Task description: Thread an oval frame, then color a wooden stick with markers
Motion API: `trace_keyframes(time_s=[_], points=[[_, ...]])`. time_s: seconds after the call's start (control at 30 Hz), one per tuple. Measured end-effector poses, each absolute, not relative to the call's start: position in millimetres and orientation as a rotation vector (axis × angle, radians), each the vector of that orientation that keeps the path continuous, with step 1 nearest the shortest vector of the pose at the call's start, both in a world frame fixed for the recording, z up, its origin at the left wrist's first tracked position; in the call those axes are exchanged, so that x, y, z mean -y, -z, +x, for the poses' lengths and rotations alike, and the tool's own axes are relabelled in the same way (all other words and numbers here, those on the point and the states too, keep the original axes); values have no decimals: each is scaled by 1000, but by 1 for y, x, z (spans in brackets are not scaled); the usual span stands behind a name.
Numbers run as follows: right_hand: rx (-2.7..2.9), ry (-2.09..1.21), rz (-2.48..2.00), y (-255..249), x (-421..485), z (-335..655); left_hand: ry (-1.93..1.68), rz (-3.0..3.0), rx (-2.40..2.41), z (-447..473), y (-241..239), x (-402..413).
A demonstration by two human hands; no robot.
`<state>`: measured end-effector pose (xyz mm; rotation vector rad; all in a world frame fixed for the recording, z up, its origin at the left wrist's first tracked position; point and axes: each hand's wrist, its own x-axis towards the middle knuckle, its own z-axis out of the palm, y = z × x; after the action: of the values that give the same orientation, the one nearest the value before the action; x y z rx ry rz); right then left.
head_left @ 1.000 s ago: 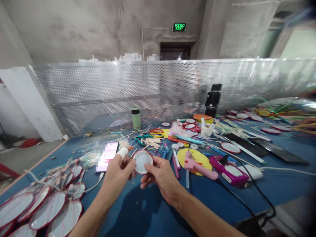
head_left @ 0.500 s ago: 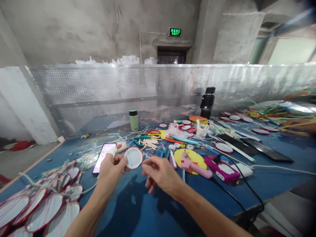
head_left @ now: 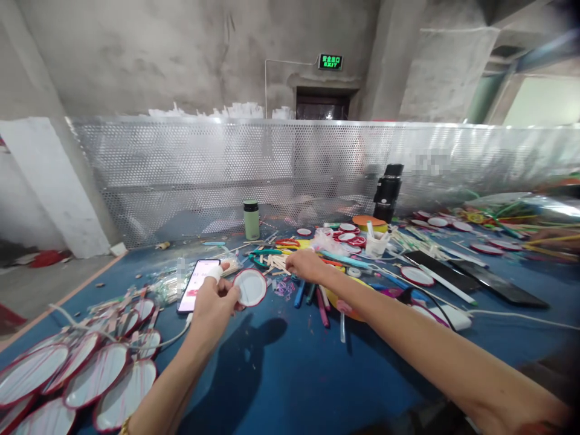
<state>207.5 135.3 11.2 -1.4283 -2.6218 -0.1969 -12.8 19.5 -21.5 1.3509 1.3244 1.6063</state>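
Held the red-rimmed disc (head_left: 250,287) pinched at its edge in the left hand (head_left: 212,302), at 3 o'clock of the phone (head_left: 198,293), right hand (head_left: 306,264) stretched toward 1 o'clock over the wooden sticks (head_left: 277,261), grip not discernible, seemingly mid-pick, needing a fine single-stick pinch.

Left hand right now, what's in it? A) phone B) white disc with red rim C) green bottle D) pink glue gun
B: the left hand pinches the white disc with red rim at its edge, above the blue table; the phone lies flat behind it.
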Motion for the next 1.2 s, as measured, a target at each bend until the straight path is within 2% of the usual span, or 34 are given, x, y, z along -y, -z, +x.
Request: trace_keyframes(time_s=[0.33, 0.8, 1.2], points=[[2710, 294, -1483, -29, -154, 222, -1597, 1377, -1272, -10, 17, -15], [2814, 373, -1423, 11, -142, 193, -1597, 1341, -1295, -11, 22, -17], [2534, 55, -1358, -20, -107, 208, -1575, 1305, -1268, -7, 12, -13]])
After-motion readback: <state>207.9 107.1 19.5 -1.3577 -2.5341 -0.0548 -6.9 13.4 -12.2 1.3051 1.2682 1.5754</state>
